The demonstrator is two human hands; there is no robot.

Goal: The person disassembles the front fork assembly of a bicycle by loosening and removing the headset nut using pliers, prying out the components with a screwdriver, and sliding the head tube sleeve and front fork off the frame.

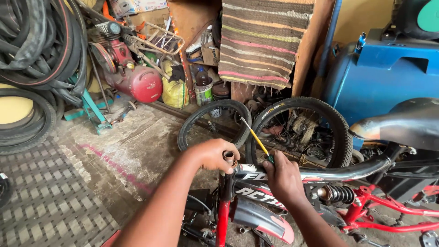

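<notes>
Left hand [214,154] curled in a grip — right hand [284,176] fisted.

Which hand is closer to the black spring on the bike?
The right hand. It grips a yellow screwdriver on the bike frame, just left of the black spring. The left hand is farther left, at the open tube end.

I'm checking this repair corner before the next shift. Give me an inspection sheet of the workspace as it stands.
Surface: rough concrete floor, grid mat at left.
Job's things: red and black bicycle frame; short metal tube at its front end; yellow-shafted screwdriver.
Clutter: loose wheels, stacked tyres, red compressor, bottle, striped rug.
Hands: left hand around the tube; right hand holding the screwdriver.
Cables: thin black cable by the fork.
Surroundings: blue tank, black saddle.
</notes>
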